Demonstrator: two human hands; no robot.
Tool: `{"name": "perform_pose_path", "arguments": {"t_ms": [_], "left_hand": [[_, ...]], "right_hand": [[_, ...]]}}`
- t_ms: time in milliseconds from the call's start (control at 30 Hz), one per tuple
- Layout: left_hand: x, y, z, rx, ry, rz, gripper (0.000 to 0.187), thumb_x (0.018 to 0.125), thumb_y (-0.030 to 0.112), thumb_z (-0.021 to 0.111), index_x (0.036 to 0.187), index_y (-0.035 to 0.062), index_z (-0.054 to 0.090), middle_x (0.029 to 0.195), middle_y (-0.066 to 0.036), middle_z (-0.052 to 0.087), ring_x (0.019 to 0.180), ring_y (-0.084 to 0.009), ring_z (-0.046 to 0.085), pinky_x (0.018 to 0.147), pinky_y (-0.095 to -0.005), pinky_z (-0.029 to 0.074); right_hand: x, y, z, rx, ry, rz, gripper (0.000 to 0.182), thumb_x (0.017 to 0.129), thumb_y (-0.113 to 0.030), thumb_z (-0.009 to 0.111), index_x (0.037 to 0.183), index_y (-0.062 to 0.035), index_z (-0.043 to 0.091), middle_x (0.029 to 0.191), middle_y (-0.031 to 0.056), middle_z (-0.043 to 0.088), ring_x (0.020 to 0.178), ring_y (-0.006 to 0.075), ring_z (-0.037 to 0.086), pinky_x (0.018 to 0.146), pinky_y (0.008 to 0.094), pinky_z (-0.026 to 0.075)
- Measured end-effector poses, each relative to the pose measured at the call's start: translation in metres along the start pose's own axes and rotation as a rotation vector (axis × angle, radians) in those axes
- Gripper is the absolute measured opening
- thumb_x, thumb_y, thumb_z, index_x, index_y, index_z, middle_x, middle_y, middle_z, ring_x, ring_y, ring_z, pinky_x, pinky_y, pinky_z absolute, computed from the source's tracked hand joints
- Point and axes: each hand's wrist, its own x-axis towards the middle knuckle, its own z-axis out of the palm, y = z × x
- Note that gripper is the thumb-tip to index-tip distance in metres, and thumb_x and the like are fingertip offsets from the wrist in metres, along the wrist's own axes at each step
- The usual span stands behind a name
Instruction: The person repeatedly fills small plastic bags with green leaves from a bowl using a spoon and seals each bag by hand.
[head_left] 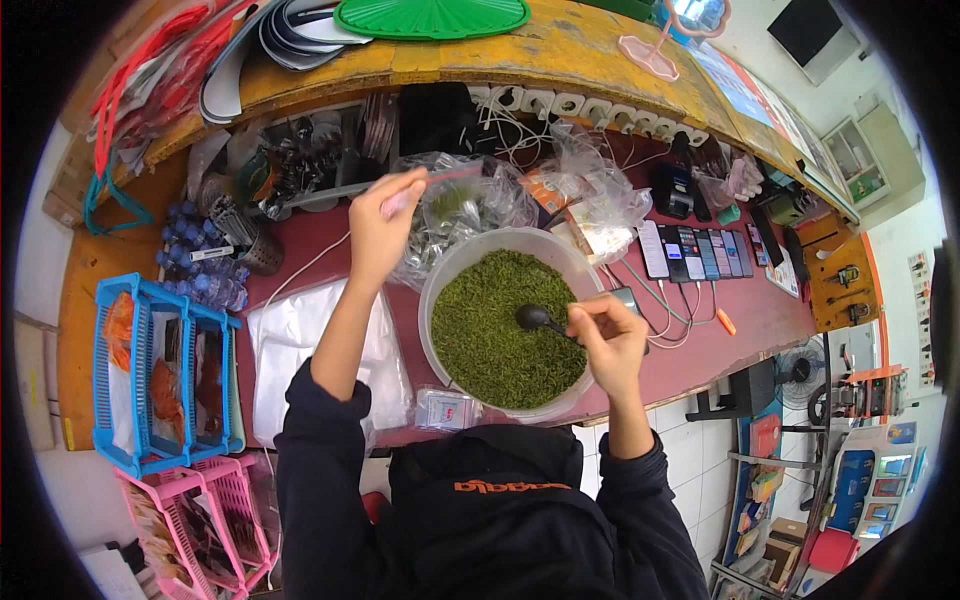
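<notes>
A round translucent tub (430, 345) full of chopped green herb (490, 330) stands at the table's front edge. My right hand (612, 338) pinches the handle of a black spoon (532, 317), whose bowl is over the herb near the tub's right side. Raised to the upper left of the tub, my left hand (388, 215) is closed on a small clear plastic bag (450, 178) with a reddish strip along its edge. Behind the tub lie clear plastic bags (505, 195), some with green contents. White plastic sheets (325, 355) lie left of the tub.
Blue baskets (165, 375) and a pink basket (205, 520) stand at the left. Several phones (690, 253) with cables lie on the right of the table (755, 315). A small packet (447, 410) sits at the front edge. A yellow shelf (420, 60) crosses the back.
</notes>
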Motion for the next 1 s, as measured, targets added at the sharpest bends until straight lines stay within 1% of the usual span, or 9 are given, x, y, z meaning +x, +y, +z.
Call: {"name": "perform_pose_path", "arguments": {"t_ms": [100, 167, 233, 300, 533, 633, 700, 867, 1000], "left_hand": [[-0.004, -0.003, 0.02, 0.068, -0.024, 0.077, 0.029, 0.088, 0.019, 0.068, 0.111, 0.002, 0.067, 0.107, -0.012, 0.069, 0.093, -0.0202, 0.066, 0.085, -0.0302, 0.049], [-0.039, 0.021, 0.035, -0.13, -0.363, -0.221, 0.033, 0.096, 0.022, 0.056, 0.124, 0.0046, 0.06, 0.106, -0.006, 0.068, 0.084, -0.0095, 0.063, 0.062, -0.0221, 0.049], [-0.072, 0.034, 0.044, -0.404, -0.699, -0.452, 0.034, 0.098, 0.024, 0.053, 0.125, 0.0024, 0.058, 0.102, -0.005, 0.066, 0.076, -0.0082, 0.059, 0.063, -0.0221, 0.048], [-0.098, 0.037, 0.054, -0.519, -0.747, -0.507, 0.035, 0.1, 0.024, 0.049, 0.125, 0.0001, 0.057, 0.098, -0.004, 0.064, 0.07, -0.0075, 0.054, 0.064, -0.0222, 0.047], [-0.102, 0.032, 0.05, -0.62, -0.711, -0.414, 0.038, 0.103, 0.026, 0.043, 0.13, 0.0007, 0.052, 0.101, -0.006, 0.062, 0.074, -0.0094, 0.055, 0.069, -0.0234, 0.047], [-0.097, 0.032, 0.04, -0.592, -0.628, -0.394, 0.035, 0.102, 0.021, 0.044, 0.13, 0.0019, 0.052, 0.099, -0.005, 0.061, 0.076, -0.0101, 0.057, 0.069, -0.0235, 0.049], [-0.098, 0.034, 0.041, -0.649, -0.704, -0.476, 0.039, 0.103, 0.027, 0.042, 0.132, 0.0012, 0.049, 0.102, -0.006, 0.061, 0.078, -0.0113, 0.057, 0.073, -0.0253, 0.048], [-0.107, 0.041, 0.052, -0.6, -0.755, -0.457, 0.04, 0.103, 0.025, 0.043, 0.134, -0.0004, 0.047, 0.105, -0.006, 0.062, 0.081, -0.0109, 0.057, 0.074, -0.0252, 0.048], [-0.099, 0.042, 0.033, -0.405, -0.557, -0.352, 0.024, 0.097, 0.017, 0.053, 0.113, 0.0019, 0.062, 0.099, -0.006, 0.062, 0.079, -0.0111, 0.058, 0.072, -0.0247, 0.047]], "right_hand": [[0.006, 0.001, 0.017, -0.204, 0.048, -0.09, 0.008, 0.082, -0.003, 0.07, 0.09, -0.0017, 0.069, 0.083, 0.0053, 0.065, 0.07, 0.0093, 0.061, 0.058, 0.0217, 0.045], [0.012, -0.012, 0.032, -0.387, 0.109, -0.199, 0.011, 0.077, -0.002, 0.072, 0.087, -0.0043, 0.069, 0.08, 0.0069, 0.063, 0.067, 0.0143, 0.062, 0.059, 0.025, 0.047], [0.014, -0.004, 0.037, -0.458, 0.058, -0.268, 0.011, 0.076, -0.002, 0.073, 0.085, -0.0049, 0.068, 0.079, 0.0071, 0.063, 0.067, 0.0177, 0.063, 0.059, 0.0272, 0.048], [0.012, 0.002, 0.037, -0.529, 0.002, -0.336, 0.012, 0.074, -0.002, 0.074, 0.083, -0.0054, 0.068, 0.079, 0.0072, 0.062, 0.067, 0.0212, 0.063, 0.059, 0.0293, 0.049], [0.011, -0.003, 0.027, -0.727, 0.039, -0.453, 0.008, 0.076, -0.003, 0.072, 0.081, -0.0055, 0.066, 0.079, 0.0058, 0.062, 0.069, 0.0242, 0.064, 0.06, 0.0323, 0.051], [0.014, -0.011, 0.019, -0.653, 0.11, -0.278, 0.009, 0.075, -0.004, 0.073, 0.082, -0.0067, 0.067, 0.08, 0.0052, 0.062, 0.069, 0.0242, 0.064, 0.06, 0.0316, 0.051], [0.008, -0.023, 0.03, -0.586, -0.07, -0.265, 0.01, 0.075, -0.005, 0.073, 0.083, -0.0071, 0.068, 0.081, 0.0051, 0.062, 0.068, 0.0247, 0.064, 0.06, 0.0312, 0.051], [0.006, -0.003, 0.032, -0.664, -0.077, -0.341, 0.008, 0.076, -0.008, 0.072, 0.084, -0.0064, 0.07, 0.081, 0.0052, 0.063, 0.067, 0.0261, 0.065, 0.059, 0.0343, 0.052], [0.013, -0.007, 0.01, -0.679, 0.076, -0.282, 0.006, 0.075, -0.002, 0.073, 0.081, -0.0029, 0.072, 0.076, 0.009, 0.065, 0.061, 0.0221, 0.064, 0.055, 0.0317, 0.05]]}}
